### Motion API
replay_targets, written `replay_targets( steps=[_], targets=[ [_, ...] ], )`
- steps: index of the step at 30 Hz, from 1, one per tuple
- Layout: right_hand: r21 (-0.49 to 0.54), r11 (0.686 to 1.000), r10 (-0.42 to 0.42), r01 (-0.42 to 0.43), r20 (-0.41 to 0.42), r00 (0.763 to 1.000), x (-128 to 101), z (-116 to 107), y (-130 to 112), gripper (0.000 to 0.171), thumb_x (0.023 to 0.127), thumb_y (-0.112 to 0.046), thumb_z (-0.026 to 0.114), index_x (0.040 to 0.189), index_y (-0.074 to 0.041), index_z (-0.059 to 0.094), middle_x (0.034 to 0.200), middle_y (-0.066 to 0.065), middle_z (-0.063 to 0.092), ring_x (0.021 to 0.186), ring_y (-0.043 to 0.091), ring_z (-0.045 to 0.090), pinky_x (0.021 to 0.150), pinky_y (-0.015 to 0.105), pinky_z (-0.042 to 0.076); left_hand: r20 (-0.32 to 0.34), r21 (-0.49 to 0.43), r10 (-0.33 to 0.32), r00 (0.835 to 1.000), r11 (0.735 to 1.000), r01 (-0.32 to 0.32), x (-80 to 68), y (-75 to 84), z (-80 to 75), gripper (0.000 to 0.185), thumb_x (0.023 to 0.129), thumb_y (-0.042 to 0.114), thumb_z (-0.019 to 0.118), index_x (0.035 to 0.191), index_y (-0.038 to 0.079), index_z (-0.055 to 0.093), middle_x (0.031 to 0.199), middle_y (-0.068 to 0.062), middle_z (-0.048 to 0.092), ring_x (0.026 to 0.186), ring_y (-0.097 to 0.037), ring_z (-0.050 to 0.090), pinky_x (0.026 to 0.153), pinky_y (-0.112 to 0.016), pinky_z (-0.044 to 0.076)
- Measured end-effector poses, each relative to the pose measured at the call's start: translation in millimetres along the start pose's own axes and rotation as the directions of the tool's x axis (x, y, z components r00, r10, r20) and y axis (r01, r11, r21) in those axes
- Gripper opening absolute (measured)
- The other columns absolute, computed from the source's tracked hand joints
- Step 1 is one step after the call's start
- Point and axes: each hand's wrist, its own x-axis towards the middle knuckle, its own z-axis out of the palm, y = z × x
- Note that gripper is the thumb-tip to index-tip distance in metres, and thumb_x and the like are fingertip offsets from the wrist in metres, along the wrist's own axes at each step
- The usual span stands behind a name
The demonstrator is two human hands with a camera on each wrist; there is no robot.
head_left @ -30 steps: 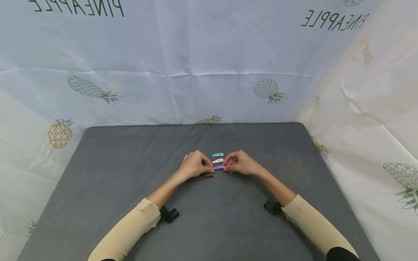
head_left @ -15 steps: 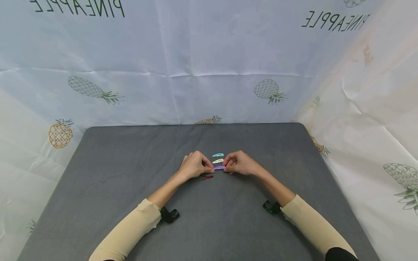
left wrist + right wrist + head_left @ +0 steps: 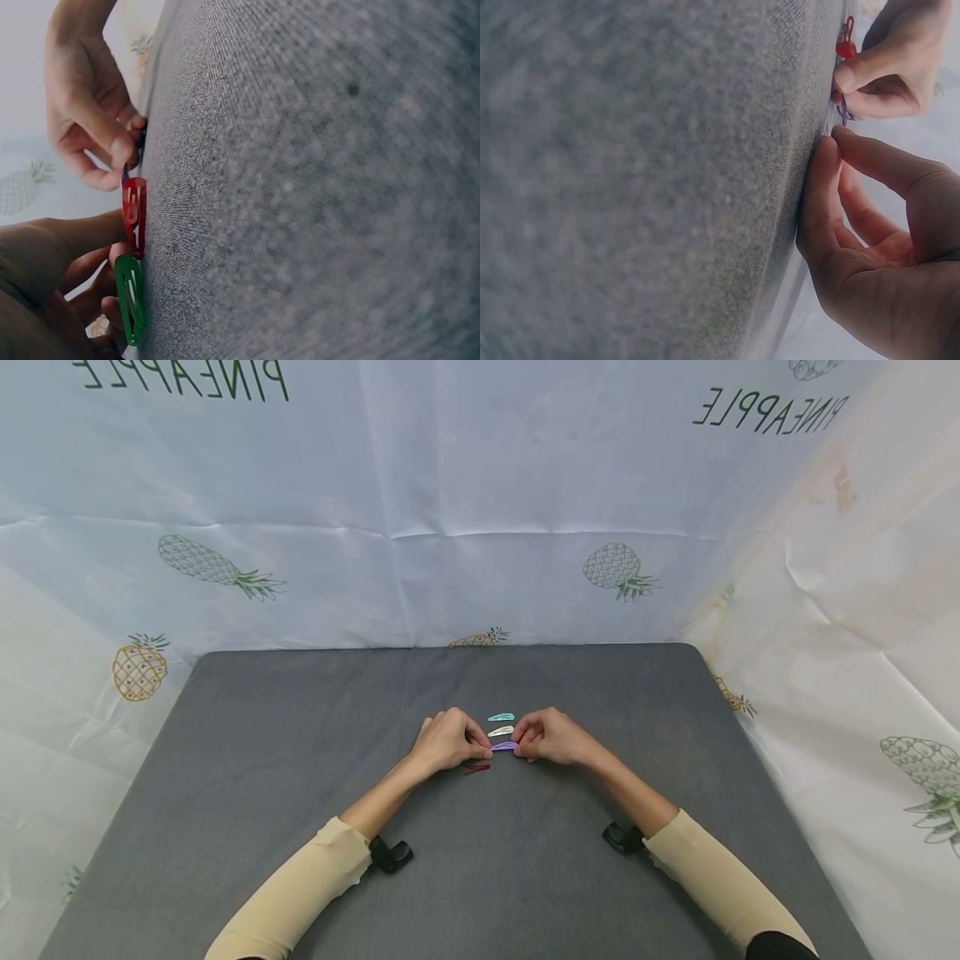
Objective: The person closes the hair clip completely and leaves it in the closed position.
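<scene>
On the grey table (image 3: 300,760), a purple hair clip (image 3: 503,746) lies between my two hands. My left hand (image 3: 483,748) pinches its left end and my right hand (image 3: 519,746) pinches its right end, fingers curled. Just behind it lie a cream clip (image 3: 500,731) and a teal clip (image 3: 501,717). A red clip (image 3: 477,767) lies just in front, by my left thumb. The left wrist view shows the red clip (image 3: 134,214) and a green clip (image 3: 130,296) close to my left fingers. In the right wrist view, the purple clip (image 3: 843,112) shows edge-on between both hands' fingertips.
White sheets printed with pineapples (image 3: 615,564) hang behind and to both sides of the table. Black wrist camera mounts (image 3: 390,853) sit under both forearms. Bare grey surface spreads left, right and toward me.
</scene>
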Motion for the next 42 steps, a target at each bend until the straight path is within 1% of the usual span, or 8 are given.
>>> replay_targets(
  steps=[7, 16, 25, 30, 35, 39, 42],
  targets=[
    [-0.014, 1.0, 0.0, 0.0, -0.005, 1.0, 0, 1, 1, 0.015, 0.096, -0.006, 0.081, 0.109, 0.001, 0.077, 0.09, 0.014, 0.08, 0.072, 0.012, 0.072, 0.069, 0.031, 0.061, -0.004, -0.004, 0.007, 1.0, 1.0, -0.007, -0.5, -1.3, 1.4, 0.007, 0.088, 0.029, 0.093, 0.083, 0.027, 0.088, 0.078, 0.01, 0.082, 0.062, -0.007, 0.06, 0.069, -0.033, 0.034],
    [0.009, 1.0, -0.005, 0.005, -0.004, 1.0, 0, 1, 2, 0.017, 0.095, -0.003, 0.081, 0.11, 0.003, 0.076, 0.091, 0.017, 0.08, 0.073, 0.014, 0.073, 0.068, 0.031, 0.062, -0.009, -0.021, 0.007, 1.0, 1.0, -0.008, -2.0, -0.5, 0.8, 0.006, 0.088, 0.027, 0.093, 0.085, 0.025, 0.089, 0.08, 0.008, 0.083, 0.062, -0.007, 0.06, 0.065, -0.032, 0.032],
    [0.003, 1.0, -0.017, 0.017, -0.003, 1.0, 2, 0, 0, 0.013, 0.096, -0.003, 0.08, 0.108, 0.001, 0.077, 0.087, 0.011, 0.079, 0.071, 0.011, 0.071, 0.067, 0.028, 0.061, -0.003, -0.028, 0.023, 1.0, 0.999, -0.023, -2.9, -0.4, -1.3, 0.006, 0.088, 0.028, 0.092, 0.086, 0.025, 0.089, 0.08, 0.008, 0.083, 0.057, -0.005, 0.057, 0.056, -0.028, 0.031],
    [-0.01, 0.999, -0.042, 0.042, -0.008, 0.999, 5, 0, -3, 0.011, 0.096, -0.004, 0.08, 0.106, 0.0, 0.077, 0.086, 0.01, 0.079, 0.07, 0.012, 0.071, 0.066, 0.027, 0.06, 0.016, -0.066, 0.025, 1.0, 0.998, -0.024, -3.5, 0.6, -4.1, 0.006, 0.089, 0.027, 0.092, 0.087, 0.022, 0.088, 0.08, 0.006, 0.083, 0.055, -0.005, 0.053, 0.052, -0.024, 0.031],
    [-0.02, 0.998, -0.057, 0.057, -0.019, 0.998, 7, 2, -5, 0.012, 0.097, -0.007, 0.079, 0.107, -0.001, 0.077, 0.086, 0.008, 0.079, 0.07, 0.012, 0.071, 0.067, 0.028, 0.06, 0.031, -0.118, 0.015, 0.999, 0.993, -0.011, -4.3, -0.4, -7.0, 0.005, 0.09, 0.024, 0.092, 0.089, 0.02, 0.088, 0.081, 0.003, 0.083, 0.055, -0.005, 0.053, 0.053, -0.023, 0.034],
    [-0.012, 0.997, -0.074, 0.073, -0.024, 0.997, 10, 5, -9, 0.013, 0.098, -0.008, 0.079, 0.108, 0.001, 0.076, 0.087, 0.01, 0.079, 0.071, 0.012, 0.072, 0.068, 0.029, 0.061, 0.021, -0.139, 0.013, 1.0, 0.99, -0.01, -4.1, -4.7, -8.6, 0.005, 0.09, 0.023, 0.091, 0.089, 0.019, 0.088, 0.08, 0.003, 0.082, 0.055, -0.006, 0.051, 0.053, -0.024, 0.033],
    [0.004, 0.997, -0.083, 0.083, -0.034, 0.996, 13, 8, -12, 0.015, 0.098, -0.007, 0.079, 0.109, 0.002, 0.076, 0.09, 0.014, 0.08, 0.072, 0.013, 0.073, 0.07, 0.03, 0.062, 0.011, -0.156, 0.023, 1.0, 0.988, -0.021, -4.3, -8.1, -10.5, 0.004, 0.091, 0.021, 0.09, 0.09, 0.018, 0.088, 0.08, 0.001, 0.082, 0.055, -0.006, 0.053, 0.053, -0.023, 0.036]
  ],
)
